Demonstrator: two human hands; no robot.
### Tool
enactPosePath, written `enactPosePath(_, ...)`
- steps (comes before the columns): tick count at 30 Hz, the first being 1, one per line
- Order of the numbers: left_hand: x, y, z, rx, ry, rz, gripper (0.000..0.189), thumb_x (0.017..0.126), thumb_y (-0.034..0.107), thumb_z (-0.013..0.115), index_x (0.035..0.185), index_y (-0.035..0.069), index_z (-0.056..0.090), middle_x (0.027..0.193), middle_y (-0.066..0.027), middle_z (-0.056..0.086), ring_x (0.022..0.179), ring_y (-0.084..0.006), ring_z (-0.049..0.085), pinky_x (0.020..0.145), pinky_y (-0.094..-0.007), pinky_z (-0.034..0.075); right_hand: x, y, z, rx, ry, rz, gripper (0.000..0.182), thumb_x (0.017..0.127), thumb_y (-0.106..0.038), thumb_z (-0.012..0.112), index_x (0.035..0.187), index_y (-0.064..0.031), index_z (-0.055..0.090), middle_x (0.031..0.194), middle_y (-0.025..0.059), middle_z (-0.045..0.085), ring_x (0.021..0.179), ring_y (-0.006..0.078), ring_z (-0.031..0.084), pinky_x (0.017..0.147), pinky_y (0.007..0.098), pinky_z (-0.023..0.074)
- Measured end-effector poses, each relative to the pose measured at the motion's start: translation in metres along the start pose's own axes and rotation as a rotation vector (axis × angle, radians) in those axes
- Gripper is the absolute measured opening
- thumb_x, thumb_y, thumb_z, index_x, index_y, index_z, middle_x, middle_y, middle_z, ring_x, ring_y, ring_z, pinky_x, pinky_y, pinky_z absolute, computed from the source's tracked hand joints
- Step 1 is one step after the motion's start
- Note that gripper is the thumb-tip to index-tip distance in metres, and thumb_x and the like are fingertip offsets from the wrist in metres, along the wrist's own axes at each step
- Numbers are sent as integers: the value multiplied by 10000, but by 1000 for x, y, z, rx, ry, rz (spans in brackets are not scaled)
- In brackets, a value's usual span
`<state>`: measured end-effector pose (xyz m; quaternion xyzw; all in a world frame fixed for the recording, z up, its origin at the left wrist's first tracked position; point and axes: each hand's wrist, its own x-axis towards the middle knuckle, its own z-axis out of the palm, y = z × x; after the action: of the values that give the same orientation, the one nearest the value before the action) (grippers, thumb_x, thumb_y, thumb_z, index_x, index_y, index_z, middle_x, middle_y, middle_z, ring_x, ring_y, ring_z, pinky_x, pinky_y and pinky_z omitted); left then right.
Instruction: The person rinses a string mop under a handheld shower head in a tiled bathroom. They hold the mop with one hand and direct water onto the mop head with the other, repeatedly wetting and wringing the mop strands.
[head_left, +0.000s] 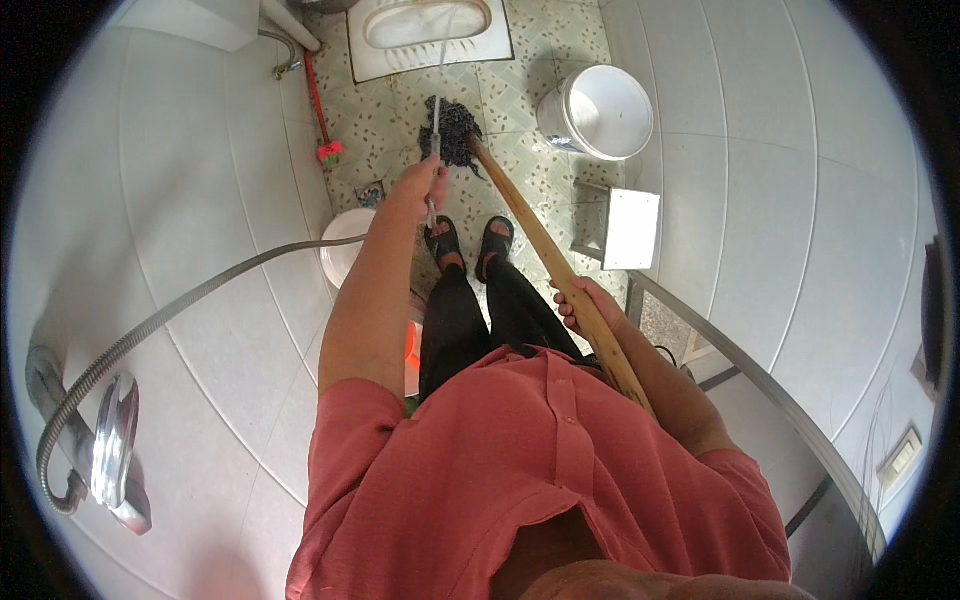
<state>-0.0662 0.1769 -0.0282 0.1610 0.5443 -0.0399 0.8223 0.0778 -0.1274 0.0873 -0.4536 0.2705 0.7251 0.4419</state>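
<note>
My left hand (417, 187) grips the end of a flexible metal shower hose (225, 271), which runs behind my forearm from a chrome wall tap (116, 442). A thin stream, seemingly water, leaves the hose end towards the squat toilet (427, 22). My right hand (589, 304) is closed around the long wooden mop handle (540, 232), whose upper end lies along my right forearm. At its far end, the dark strands of the mop head (454, 133) rest on the patterned tile floor, just beyond my left hand.
A white plastic bucket (611, 112) and a white-topped stool (631, 229) are along the right wall. At left are a pale basin (346, 244), partly behind my arm, and a red stick-like item (316, 101) against the wall. My sandalled feet (495, 236) stand near the mop.
</note>
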Motion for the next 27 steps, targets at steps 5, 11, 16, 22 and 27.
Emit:
enactPosePath(5, -8, -3, -14, -11, 86, 40, 257, 839, 353, 466, 748, 115, 437, 521, 43, 364, 394, -91, 321, 391, -271, 281, 0, -2, 7, 14, 24, 4, 324, 841, -299, 412, 1025, -35, 456, 763, 44, 490, 608, 121, 477, 521, 239, 432)
enactPosePath(11, -13, -10, -33, -58, 135, 47, 264, 856, 348, 419, 741, 111, 433, 507, 45, 366, 387, -95, 326, 384, -278, 282, -1, -4, 12, 8, 33, 9, 337, 837, -300, 425, 1045, -35, 447, 762, 40, 486, 608, 121, 476, 522, 239, 433)
enactPosePath(16, -15, -16, -41, -36, 167, -9, 280, 860, 358, 406, 743, 106, 437, 512, 37, 369, 390, -94, 328, 380, -282, 290, 0, -4, 18, -15, 30, -3, 375, 826, -318, 449, 1068, -33, 432, 755, 21, 480, 579, 88, 469, 481, 209, 427)
enactPosePath(22, -23, -10, -37, -34, 117, -25, 299, 857, 365, 410, 731, 96, 435, 521, 25, 369, 395, -101, 333, 374, -294, 310, 3, -4, 10, 11, -25, 15, 354, 830, -306, 420, 1048, -27, 440, 772, 49, 485, 634, 126, 465, 552, 248, 413)
enactPosePath(27, -25, -11, -35, -31, 79, -33, 305, 858, 369, 402, 734, 93, 443, 515, 25, 365, 389, -98, 329, 371, -288, 311, 1, -3, 15, -88, 70, -8, 353, 826, -294, 434, 1056, -27, 431, 798, 68, 497, 624, 138, 488, 523, 254, 429)
